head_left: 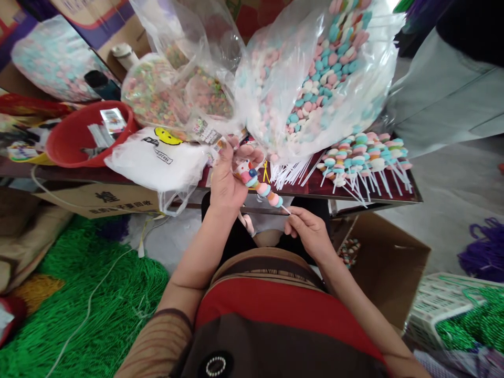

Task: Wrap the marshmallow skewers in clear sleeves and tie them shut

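Between my hands is a candy skewer point(264, 190), pastel pieces in pink, blue and orange threaded on a white stick. My right hand point(309, 229) pinches the bare lower end of that stick. The fingers of my left hand point(230, 178) curl round the upper end, where a small printed wrapper with red dots shows. Part of the wrapper is hidden by the fingers. Just past my left hand lie printed packets point(207, 134) on the table. To the right, white sticks point(289, 173) and a pile of finished-looking candy skewers point(362, 157) rest along the table edge.
A large clear bag of pastel candies point(315, 89) stands at the back. Left of it are bags of smaller candies point(153, 92), a white plastic bag point(157, 163) and a red basin point(71, 136). An open cardboard box point(386, 262) sits below right; another person's leg point(449, 89) is beyond.
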Demonstrator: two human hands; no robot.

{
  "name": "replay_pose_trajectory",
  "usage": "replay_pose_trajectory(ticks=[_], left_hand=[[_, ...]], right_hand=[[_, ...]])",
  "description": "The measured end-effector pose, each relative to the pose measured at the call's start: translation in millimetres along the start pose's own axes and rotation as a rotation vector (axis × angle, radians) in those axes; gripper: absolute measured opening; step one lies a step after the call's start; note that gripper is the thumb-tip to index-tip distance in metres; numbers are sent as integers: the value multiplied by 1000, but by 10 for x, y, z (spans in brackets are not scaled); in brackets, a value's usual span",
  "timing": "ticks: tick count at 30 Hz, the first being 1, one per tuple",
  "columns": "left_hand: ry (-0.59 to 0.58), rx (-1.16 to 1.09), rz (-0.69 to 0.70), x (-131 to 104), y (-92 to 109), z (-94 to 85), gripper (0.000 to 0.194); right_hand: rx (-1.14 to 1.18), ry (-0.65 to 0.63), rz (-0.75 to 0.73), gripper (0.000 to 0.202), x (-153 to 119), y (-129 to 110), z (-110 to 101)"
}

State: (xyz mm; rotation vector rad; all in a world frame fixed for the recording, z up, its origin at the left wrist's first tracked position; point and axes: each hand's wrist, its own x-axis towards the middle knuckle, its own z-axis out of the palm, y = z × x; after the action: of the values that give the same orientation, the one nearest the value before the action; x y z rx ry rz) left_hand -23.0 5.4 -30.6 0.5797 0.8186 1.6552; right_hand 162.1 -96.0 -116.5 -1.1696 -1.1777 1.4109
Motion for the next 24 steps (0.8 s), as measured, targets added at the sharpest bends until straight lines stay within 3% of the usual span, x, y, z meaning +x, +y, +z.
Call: replay_pose_trajectory(ticks=[7, 14, 19, 21, 24], left_hand=[[-9, -94, 25, -83, -81, 43, 19], [35, -20, 8, -135, -113, 105, 21], [-31, -9, 17, -175, -111, 143, 20], [-58, 2, 29, -197, -103, 147, 19], [-90, 33, 14, -223, -100, 131, 13]], right_hand=[[-24, 49, -26, 37, -13, -3, 46], [-88, -68, 7, 43, -74, -100, 36], [-33, -146, 36, 39, -64, -70, 8], [-71, -80, -17, 36, -52, -40, 24], [-210, 129, -145, 25, -41, -13, 75]])
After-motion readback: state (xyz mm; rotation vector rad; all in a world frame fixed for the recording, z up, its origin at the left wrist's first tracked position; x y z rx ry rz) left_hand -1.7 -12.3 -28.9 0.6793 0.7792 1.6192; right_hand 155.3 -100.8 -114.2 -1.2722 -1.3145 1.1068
